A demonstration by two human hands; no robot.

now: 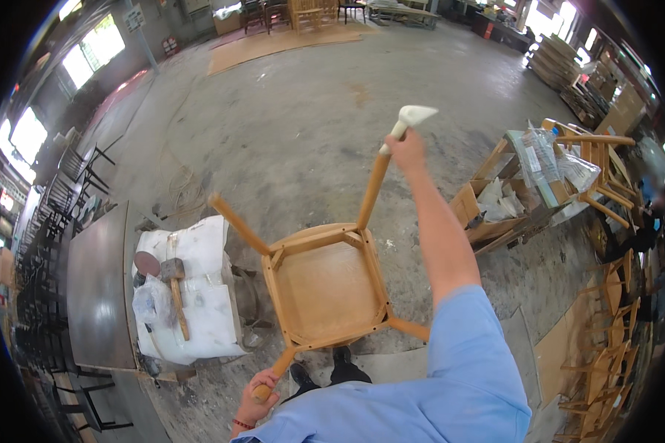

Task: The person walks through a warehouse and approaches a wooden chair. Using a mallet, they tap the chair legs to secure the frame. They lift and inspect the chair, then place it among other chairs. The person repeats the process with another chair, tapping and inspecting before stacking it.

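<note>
Workshop, grey concrete floor, scuffed and stained. Dark smooth tabletop at left; next to it a padded bench under wrinkled white sheeting. Right: cluttered workbench with crinkly clear plastic, open cardboard box beside it; stacked wooden chair frames lower right.

Centre, in front of the person: upturned wooden stool, underside and corner blocks facing up, legs splayed outward; could be a chair, no backrest visible. Satin honey-brown wood, squarish frame, round tapered legs.

Key relation: the far-right leg runs away from the seat, up-right in view; white sleeve sits at its tip, in line with it, loose end bent right. Right hand is the nearer one, fingers closed on the sleeve's lower part; sleeve looks soft, maybe foam, blurry. Left hand is clamped round the near-left leg by its rounded end, well apart from the sleeve.

Small stuff on the bench: wood-handled mallet, round brown disc.
</note>
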